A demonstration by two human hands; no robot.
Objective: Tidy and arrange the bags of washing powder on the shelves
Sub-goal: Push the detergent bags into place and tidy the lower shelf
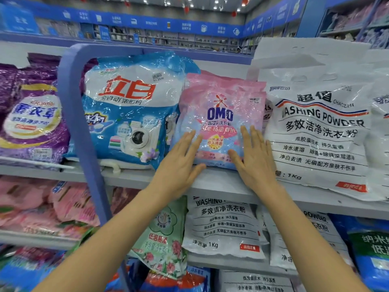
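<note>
Centrally, a pink OMO bag (221,121) of washing powder was seen standing on the upper shelf (212,182), leaned back slightly, with its bottom edge set near the shelf's front lip. It was positioned between a blue-and-white bag (130,106) printed with red characters on its left and a large white bag (320,131) marked "WASHING POWDER" on its right. Both neighbours were touched or overlapped at the edges.

The left hand (181,163) was laid flat on the lower left part of the OMO bag. Its fingers (189,142) were held straight and slightly spread, and nothing was gripped. The thumb was extended along the bag's bottom edge.

The right hand (252,159) was laid flat on the lower right part of the same bag. Its fingers (250,138) were held straight and close together, pointed upward, with the thumb stretched out to the left across the bag's lower face. No pinch or curl was observed.

A blue upright post (84,127) was seen in front of the blue-and-white bag, and a purple bag (31,119) was stocked beyond it to the left. On the shelf below, a pale green bag (162,234), further white bags (223,226) and pink bags (63,207) were stored.
</note>
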